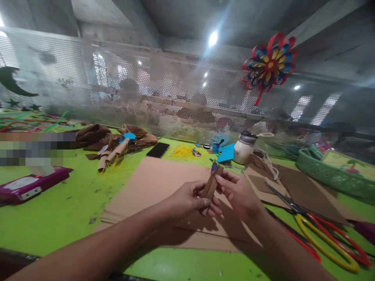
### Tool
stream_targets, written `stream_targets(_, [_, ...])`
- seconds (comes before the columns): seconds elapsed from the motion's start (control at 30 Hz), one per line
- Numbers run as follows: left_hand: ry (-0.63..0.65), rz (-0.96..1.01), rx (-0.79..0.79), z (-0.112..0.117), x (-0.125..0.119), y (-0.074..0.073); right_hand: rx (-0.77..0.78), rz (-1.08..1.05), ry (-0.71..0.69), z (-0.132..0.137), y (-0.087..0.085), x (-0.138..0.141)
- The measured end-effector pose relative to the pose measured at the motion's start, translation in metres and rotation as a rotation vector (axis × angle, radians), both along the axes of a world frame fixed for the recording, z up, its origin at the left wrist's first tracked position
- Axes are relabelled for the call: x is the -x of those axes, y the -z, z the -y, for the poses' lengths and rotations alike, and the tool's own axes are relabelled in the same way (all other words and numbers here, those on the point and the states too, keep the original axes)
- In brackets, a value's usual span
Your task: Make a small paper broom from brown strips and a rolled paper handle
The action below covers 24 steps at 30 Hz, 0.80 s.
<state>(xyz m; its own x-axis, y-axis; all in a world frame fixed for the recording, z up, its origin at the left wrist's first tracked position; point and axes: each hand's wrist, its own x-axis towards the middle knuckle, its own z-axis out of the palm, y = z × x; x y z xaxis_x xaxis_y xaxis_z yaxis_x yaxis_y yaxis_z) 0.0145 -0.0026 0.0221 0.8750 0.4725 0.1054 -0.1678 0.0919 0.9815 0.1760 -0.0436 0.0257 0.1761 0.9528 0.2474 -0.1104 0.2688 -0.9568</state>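
Both my hands meet over a stack of brown cardboard sheets (152, 183) on the green table (70, 203). Between them is a narrow folded strip of brown paper (211, 184), held tilted with its top end toward the far side. My left hand (190, 201) pinches the lower end of the strip with thumb and fingers. My right hand (238, 191) grips the upper part, fingers curled around it. A small blue bit (214, 167) shows just past the strip's top end.
Scissors with yellow and red handles (325, 234) lie at the right on brown paper. A green basket (328, 171), a white glue bottle (244, 148), a black phone (158, 150), brown paper fans (117, 142) and a pink device (29, 185) stand around. A perforated screen (164, 89) closes the back.
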Motion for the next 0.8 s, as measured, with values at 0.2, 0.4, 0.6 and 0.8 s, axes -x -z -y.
stream_targets(0.2, [-0.064, -0.056, 0.126, -0.001, -0.004, 0.009, 0.067, -0.008, -0.091, 0.006, 0.001, 0.01])
stream_targets(0.4, [-0.091, -0.076, 0.115, 0.002, -0.006, 0.015, 0.04, 0.008, 0.067, 0.001, 0.008, 0.016])
stream_targets(0.6, [-0.054, -0.115, 0.177, 0.007, -0.002, 0.009, 0.006, 0.176, 0.168, -0.001, 0.004, 0.011])
stream_targets(0.8, [-0.128, -0.097, 0.257, 0.013, 0.001, 0.008, 0.045, 0.307, 0.216, 0.002, 0.009, 0.017])
